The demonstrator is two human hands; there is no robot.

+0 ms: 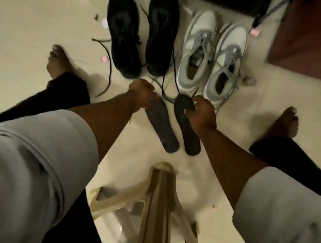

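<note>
Two dark insoles are just beyond the plastic stool (pixel 160 182), and the black shoes (pixel 161 30) are farther beyond it. The left hand (pixel 141 93) is curled on the far end of the left insole (pixel 162 131). The right hand (pixel 203 114) pinches the edge of the right insole (pixel 187 130) near its far end. I judge both insoles light, thin and bendable, so a pinch at one end should be enough. The left fingertips are hidden by the hand. Because of blur, I cannot tell if the near ends rest on the floor, or if the loose laces (pixel 163 85) touch the insoles.
</note>
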